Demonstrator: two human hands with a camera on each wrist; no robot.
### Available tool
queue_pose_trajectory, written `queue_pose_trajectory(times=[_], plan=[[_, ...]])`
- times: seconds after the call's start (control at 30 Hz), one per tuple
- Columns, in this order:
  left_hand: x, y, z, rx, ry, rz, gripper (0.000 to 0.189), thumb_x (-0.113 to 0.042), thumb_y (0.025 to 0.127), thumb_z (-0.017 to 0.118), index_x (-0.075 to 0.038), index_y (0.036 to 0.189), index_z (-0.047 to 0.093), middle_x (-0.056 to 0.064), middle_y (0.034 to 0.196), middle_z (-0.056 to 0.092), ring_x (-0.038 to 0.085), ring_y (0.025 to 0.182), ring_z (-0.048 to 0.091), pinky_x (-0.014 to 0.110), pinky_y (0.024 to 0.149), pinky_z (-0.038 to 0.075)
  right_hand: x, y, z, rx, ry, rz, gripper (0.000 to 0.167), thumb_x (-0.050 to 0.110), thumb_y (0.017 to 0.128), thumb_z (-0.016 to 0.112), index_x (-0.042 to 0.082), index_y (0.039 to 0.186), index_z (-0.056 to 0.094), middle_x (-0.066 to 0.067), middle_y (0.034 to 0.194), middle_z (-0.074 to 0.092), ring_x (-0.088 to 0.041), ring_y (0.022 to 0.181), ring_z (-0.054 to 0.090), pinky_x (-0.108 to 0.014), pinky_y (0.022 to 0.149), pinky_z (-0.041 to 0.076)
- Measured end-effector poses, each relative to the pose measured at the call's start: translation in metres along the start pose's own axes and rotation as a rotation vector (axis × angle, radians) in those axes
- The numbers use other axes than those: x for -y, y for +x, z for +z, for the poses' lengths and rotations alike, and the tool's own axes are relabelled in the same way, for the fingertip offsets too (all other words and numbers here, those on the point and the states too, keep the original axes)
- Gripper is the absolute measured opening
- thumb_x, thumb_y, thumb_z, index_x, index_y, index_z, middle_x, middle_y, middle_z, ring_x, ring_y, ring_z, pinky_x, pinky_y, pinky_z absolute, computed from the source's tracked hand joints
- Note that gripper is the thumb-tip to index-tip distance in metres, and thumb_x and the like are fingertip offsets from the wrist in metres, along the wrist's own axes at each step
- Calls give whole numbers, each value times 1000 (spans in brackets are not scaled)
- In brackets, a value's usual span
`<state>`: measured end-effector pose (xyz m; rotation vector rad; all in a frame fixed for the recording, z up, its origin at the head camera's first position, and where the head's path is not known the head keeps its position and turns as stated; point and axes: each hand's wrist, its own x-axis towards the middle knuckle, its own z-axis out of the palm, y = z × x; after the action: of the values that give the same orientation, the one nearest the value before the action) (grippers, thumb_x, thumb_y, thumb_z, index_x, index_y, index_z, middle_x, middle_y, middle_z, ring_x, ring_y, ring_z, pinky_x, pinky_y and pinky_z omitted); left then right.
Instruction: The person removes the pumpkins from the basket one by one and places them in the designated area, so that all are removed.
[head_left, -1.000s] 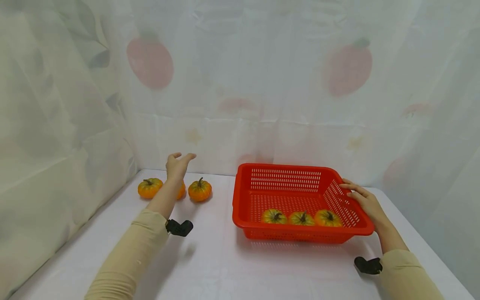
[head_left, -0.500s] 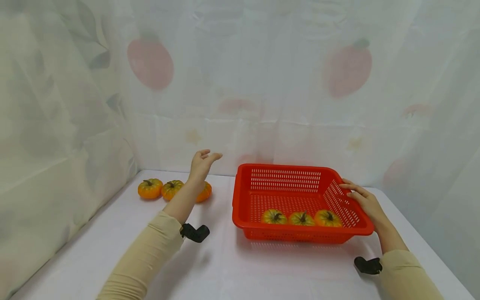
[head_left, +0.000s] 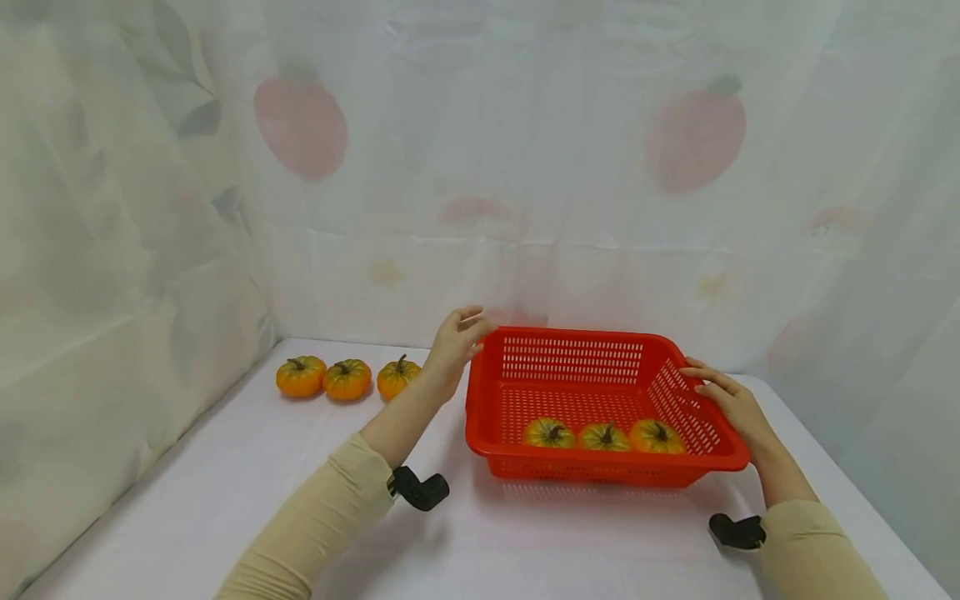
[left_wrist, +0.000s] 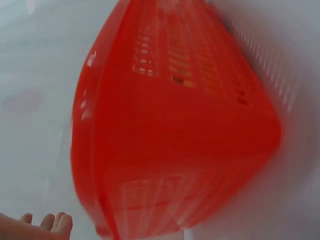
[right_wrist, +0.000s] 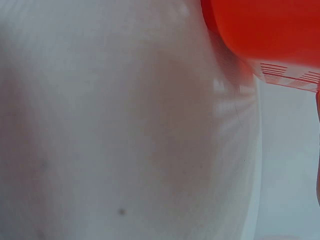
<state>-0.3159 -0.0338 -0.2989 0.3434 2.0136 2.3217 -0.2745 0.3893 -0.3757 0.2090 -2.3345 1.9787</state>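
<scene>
My left hand (head_left: 450,350) is at the back left corner of a red plastic basket (head_left: 600,462), with nothing in its grasp. In the left wrist view its loosely bent fingers (left_wrist: 61,225) show beside the basket's rim (left_wrist: 85,150), seemingly apart from it. My right hand (head_left: 733,408) holds the basket's right rim, its fingers over the edge. Inside the basket, three small pumpkins (head_left: 605,437) line the near side. Three more stand on the table at left: one pumpkin (head_left: 301,377), a middle pumpkin (head_left: 347,380) and a right pumpkin (head_left: 396,377) partly behind my left forearm.
A white cloth covers the table (head_left: 225,500). Printed curtains (head_left: 480,167) hang close behind the table and along both sides. A black wrist mount (head_left: 420,489) juts from my left wrist, and another black mount (head_left: 737,532) from my right.
My left hand has moved right from above the pumpkins on the table to the basket's left rim, bringing those pumpkins back into view. The right hand, basket and pumpkins have stayed put.
</scene>
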Motion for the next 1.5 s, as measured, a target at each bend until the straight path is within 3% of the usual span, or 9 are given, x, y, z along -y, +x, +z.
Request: queue_pose_trajectory(times=[0.5, 0.8, 1.0, 1.2, 1.5], plan=[[24, -4, 41, 236, 4, -106, 59, -22, 94, 64, -8, 146, 39, 17, 148, 45, 33, 139, 45, 55, 121, 30, 3, -2, 1, -4, 15, 39, 37, 28, 104, 48, 19, 139, 58, 39, 127, 53, 11, 102, 63, -17, 76, 59], [35, -2, 56, 302, 148, -166, 63, -23, 90, 70, -8, 145, 43, 18, 146, 49, 31, 132, 52, 55, 117, 36, 2, -1, 2, 4, 32, 28, 36, 26, 104, 49, 18, 138, 59, 39, 127, 53, 12, 104, 61, -16, 75, 58], [41, -3, 58, 337, 196, -207, 51, -27, 90, 70, -13, 137, 54, 10, 139, 56, 29, 132, 52, 55, 118, 34, 2, 1, 3, 11, 46, 23, 36, 24, 104, 49, 17, 138, 59, 39, 127, 54, 13, 106, 60, -15, 76, 58], [46, -3, 62, 358, 257, -222, 41, -26, 88, 73, -19, 127, 62, 11, 136, 60, 29, 128, 53, 57, 118, 34, 2, 0, 1, -6, 11, 45, 37, 27, 104, 49, 19, 139, 58, 38, 129, 52, 13, 103, 60, -16, 75, 58], [54, -4, 67, 372, 428, -239, 40, -28, 84, 78, -21, 121, 66, 8, 130, 62, 29, 127, 52, 55, 109, 42, 2, -1, -1, -10, 15, 35, 35, 28, 103, 51, 20, 136, 61, 42, 124, 54, 12, 101, 60, -15, 71, 57]])
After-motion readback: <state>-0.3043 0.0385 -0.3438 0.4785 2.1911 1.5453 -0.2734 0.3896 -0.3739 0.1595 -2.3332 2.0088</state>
